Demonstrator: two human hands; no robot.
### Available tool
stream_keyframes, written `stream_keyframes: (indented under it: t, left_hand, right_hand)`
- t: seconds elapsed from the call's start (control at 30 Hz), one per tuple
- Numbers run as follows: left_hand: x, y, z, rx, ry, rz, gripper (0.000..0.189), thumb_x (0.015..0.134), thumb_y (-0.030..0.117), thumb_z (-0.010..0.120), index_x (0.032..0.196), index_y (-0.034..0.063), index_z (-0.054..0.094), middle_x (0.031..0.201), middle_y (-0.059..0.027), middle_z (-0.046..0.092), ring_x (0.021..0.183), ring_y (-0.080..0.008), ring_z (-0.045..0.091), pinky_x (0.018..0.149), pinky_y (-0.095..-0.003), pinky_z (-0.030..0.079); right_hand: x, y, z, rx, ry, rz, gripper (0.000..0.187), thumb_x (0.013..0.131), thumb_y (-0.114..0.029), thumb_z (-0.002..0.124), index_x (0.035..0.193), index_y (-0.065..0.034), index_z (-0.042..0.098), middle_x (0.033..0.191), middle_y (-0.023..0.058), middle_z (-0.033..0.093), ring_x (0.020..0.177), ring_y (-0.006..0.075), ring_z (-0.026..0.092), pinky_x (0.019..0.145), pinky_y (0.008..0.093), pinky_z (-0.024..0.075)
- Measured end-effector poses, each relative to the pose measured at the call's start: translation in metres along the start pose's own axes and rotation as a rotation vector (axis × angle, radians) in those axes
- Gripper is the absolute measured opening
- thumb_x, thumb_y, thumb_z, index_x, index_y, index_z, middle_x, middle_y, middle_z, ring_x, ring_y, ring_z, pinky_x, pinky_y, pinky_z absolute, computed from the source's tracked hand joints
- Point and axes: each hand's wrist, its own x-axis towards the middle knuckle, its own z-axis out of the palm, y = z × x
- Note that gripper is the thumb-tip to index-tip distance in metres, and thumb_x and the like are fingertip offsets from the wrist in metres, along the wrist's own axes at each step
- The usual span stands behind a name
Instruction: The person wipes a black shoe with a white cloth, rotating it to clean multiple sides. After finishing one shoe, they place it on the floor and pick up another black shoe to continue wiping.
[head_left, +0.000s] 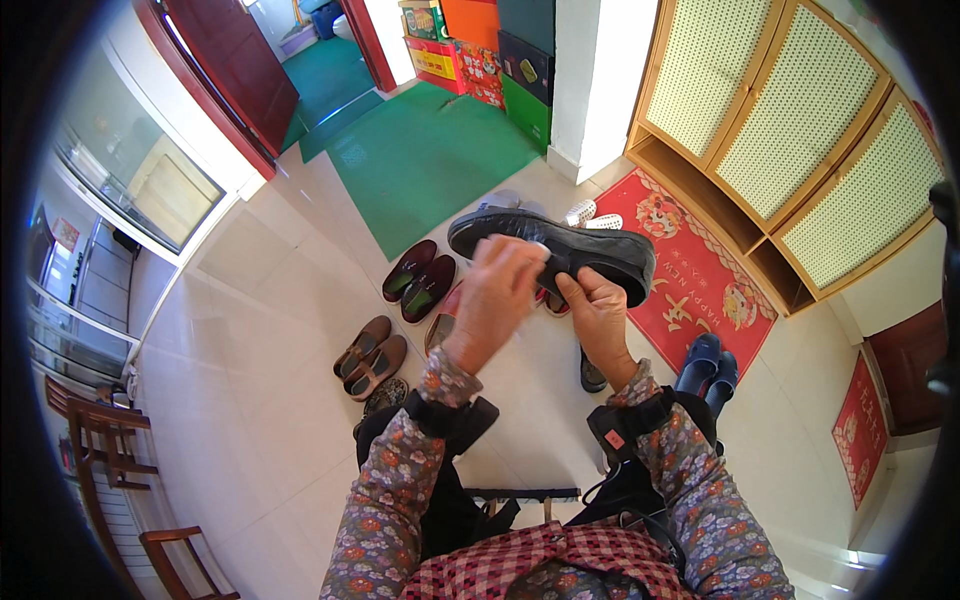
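Note:
A black leather shoe (592, 251) is held up in front of me, its toe to the left and its heel to the right. My right hand (602, 313) grips it by the rim of its opening, thumb on the near side. Against the shoe's upper, my left hand (499, 296) is blurred, with fingers bent around a small white piece (541, 251), perhaps a wipe or cloth. Most of that piece is hidden by the fingers. Below my right hand, another dark shoe (592, 373) stands on the floor, partly covered.
Maroon shoes (429, 289) and brown strapped shoes (376, 366) stand on the tiles at left. Blue slippers (705, 369) lie by a red doormat (675, 255). White perforated shoes (592, 215) sit beyond the held shoe. A wooden cabinet (757, 120) borders the right; stacked boxes (480, 60) stand behind a green mat (420, 165).

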Motion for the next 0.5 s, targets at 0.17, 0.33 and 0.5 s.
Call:
stream_keyframes:
  t: [0.17, 0.33, 0.5]
  left_hand:
    - [0.013, -0.018, -0.009, 0.159, 0.055, -0.152, 0.011, 0.088, 0.001, 0.067, 0.099, 0.0029, 0.068, 0.093, -0.0131, 0.065, 0.088, -0.0306, 0.065, 0.076, -0.0376, 0.052]
    - [-0.002, 0.006, 0.009, -0.096, -0.066, -0.005, 0.013, 0.087, -0.001, 0.068, 0.099, 0.0028, 0.067, 0.096, -0.0135, 0.065, 0.09, -0.0324, 0.065, 0.077, -0.0385, 0.052]
    - [0.008, -0.009, -0.009, 0.143, -0.006, -0.009, 0.011, 0.088, 0.0, 0.067, 0.098, 0.0029, 0.067, 0.096, -0.0136, 0.066, 0.089, -0.032, 0.064, 0.076, -0.0396, 0.052]
  right_hand:
    - [-0.004, -0.001, -0.002, -0.089, -0.074, 0.054, 0.03, 0.097, -0.007, 0.067, 0.074, 0.0005, 0.049, 0.067, -0.0051, 0.033, 0.065, 0.0046, 0.03, 0.051, 0.0261, 0.0277]
    - [-0.001, 0.002, -0.002, -0.066, -0.058, -0.016, 0.029, 0.097, -0.006, 0.066, 0.074, 0.0002, 0.048, 0.068, -0.0057, 0.032, 0.065, 0.0047, 0.029, 0.051, 0.0262, 0.0268]
    - [-0.002, 0.002, -0.001, -0.046, -0.09, 0.06, 0.029, 0.098, -0.006, 0.065, 0.074, -0.0004, 0.049, 0.068, -0.0062, 0.034, 0.065, 0.0045, 0.03, 0.052, 0.0254, 0.0273]
